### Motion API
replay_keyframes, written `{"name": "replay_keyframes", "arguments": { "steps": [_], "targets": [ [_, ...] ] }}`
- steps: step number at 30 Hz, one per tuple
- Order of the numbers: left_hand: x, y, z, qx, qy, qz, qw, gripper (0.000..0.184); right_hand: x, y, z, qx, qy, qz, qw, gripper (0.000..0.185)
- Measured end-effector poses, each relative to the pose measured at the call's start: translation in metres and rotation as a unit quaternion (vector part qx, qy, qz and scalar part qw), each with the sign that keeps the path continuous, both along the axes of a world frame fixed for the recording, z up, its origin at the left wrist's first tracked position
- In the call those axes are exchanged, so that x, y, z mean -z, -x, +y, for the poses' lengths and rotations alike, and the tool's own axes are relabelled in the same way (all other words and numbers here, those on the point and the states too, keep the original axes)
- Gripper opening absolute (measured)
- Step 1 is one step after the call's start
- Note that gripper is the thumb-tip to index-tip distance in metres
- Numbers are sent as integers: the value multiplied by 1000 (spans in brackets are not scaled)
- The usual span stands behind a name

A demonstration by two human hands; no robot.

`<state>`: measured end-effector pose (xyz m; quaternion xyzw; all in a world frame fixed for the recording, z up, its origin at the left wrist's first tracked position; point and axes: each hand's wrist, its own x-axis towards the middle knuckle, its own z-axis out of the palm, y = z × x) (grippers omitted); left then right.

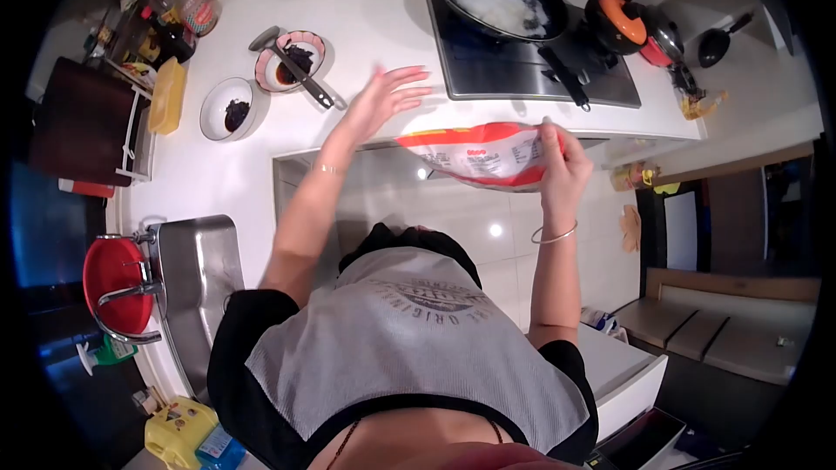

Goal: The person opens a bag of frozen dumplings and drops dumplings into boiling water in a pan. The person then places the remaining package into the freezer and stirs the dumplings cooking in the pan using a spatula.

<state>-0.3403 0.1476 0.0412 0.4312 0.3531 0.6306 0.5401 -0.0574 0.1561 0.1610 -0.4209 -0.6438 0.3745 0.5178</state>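
Observation:
My right hand (566, 165) pinches one end of a red and white plastic food packet (479, 157), which hangs sideways in front of the counter edge. Small print covers its pale middle; its contents are hidden. To the left of the packet, my left hand (383, 104) is raised near the counter edge, fingers stretched out and holding nothing. Beyond both hands a black frying pan (501, 4) full of white, foamy liquid stands on the stove (470, 70), its handle pointing toward me.
Left on the counter are a white bowl (213, 122) and a pink-rimmed bowl (261, 70), both holding dark sauce, with a grey-handled ladle (300, 74) across the latter. Sauce bottles (192, 9) stand behind. A sink (200, 270) lies left, an open drawer (640, 392) right.

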Motion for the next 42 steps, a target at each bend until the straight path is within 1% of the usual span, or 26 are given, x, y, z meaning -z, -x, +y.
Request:
{"name": "replay_keyframes", "arguments": {
  "steps": [1, 3, 4, 5, 6, 7, 8, 9, 10, 13, 14, 15, 16, 19, 20, 21, 23, 24, 27, 28, 31, 32, 35, 36, 39, 42],
  "targets": [
    [0, -5, -17, 46, -6, -214, 976, 64, -8, 2, 4, 1, 28, 37, 999, 23],
    [15, -35, -47, -85, 19, -338, 937, 72, -20, 9, 10, 0, 82, 110, 991, 21],
    [48, -44, -58, -36, 23, -404, 914, 75, -23, 11, 14, -14, 111, 128, 985, 24],
    [83, -51, -66, 13, 27, -467, 884, 78, -27, 18, 18, -41, 135, 182, 973, 23],
    [99, -67, -74, 83, -32, -426, 900, 81, -30, 28, 19, -68, 160, 234, 957, 22],
    [95, -84, -73, 151, -92, -380, 908, 85, -33, 36, 22, -97, 184, 286, 935, 21],
    [90, -93, -68, 141, -95, -333, 927, 89, -31, 41, 27, -124, 195, 280, 932, 21],
    [61, -103, -65, 128, -98, -286, 945, 94, -33, 48, 28, -143, 200, 293, 924, 21],
    [36, -111, -63, 113, -100, -237, 960, 99, -36, 58, 27, -164, 207, 304, 915, 21],
    [-17, -106, -40, 63, -130, -285, 948, 103, -35, 82, 25, -238, 223, 355, 876, 25],
    [-22, -100, -36, -31, -143, -294, 944, 103, -35, 90, 24, -252, 235, 368, 863, 25],
    [-30, -93, -37, -60, -155, -288, 943, 101, -36, 97, 22, -264, 247, 381, 851, 26],
    [-42, -84, -40, -87, -166, -282, 941, 100, -36, 103, 20, -258, 242, 395, 848, 21],
    [-80, -65, -46, -174, -176, -295, 923, 98, -33, 120, 15, -275, 201, 439, 831, 28],
    [-84, -55, -44, -204, -180, -265, 925, 95, -23, 123, 21, -290, 152, 414, 849, 36],
    [-80, -42, -40, -198, -198, -264, 923, 87, -21, 127, 22, -285, 144, 407, 856, 38],
    [-89, -24, -34, -188, -214, -238, 929, 75, -19, 133, 25, -272, 125, 391, 870, 43],
    [-92, -14, -29, -194, -202, -218, 935, 70, -12, 133, 33, -306, 143, 389, 857, 54],
    [-98, 15, -8, -182, -183, -167, 952, 53, 0, 145, 52, -295, 73, 353, 885, 64],
    [-104, 18, -1, -184, -164, -165, 955, 51, 5, 146, 62, -302, 79, 319, 895, 70],
    [-120, 24, 25, -173, -137, -161, 962, 48, 17, 159, 83, -336, 205, 382, 836, 68],
    [-124, 25, 34, -167, -133, -161, 964, 47, 23, 167, 90, -348, 208, 434, 805, 62],
    [-131, 21, 59, -188, -111, -130, 967, 46, 17, 174, 108, -372, 221, 491, 756, 46],
    [-128, 25, 71, -193, -118, -114, 967, 43, 13, 174, 112, -357, 206, 490, 768, 37],
    [-123, 35, 95, -179, -81, -119, 973, 40, 23, 180, 137, -312, 170, 480, 802, 27],
    [-122, 39, 110, -175, -63, -104, 977, 39, 32, 178, 162, -286, 183, 484, 806, 20]
  ]
}}
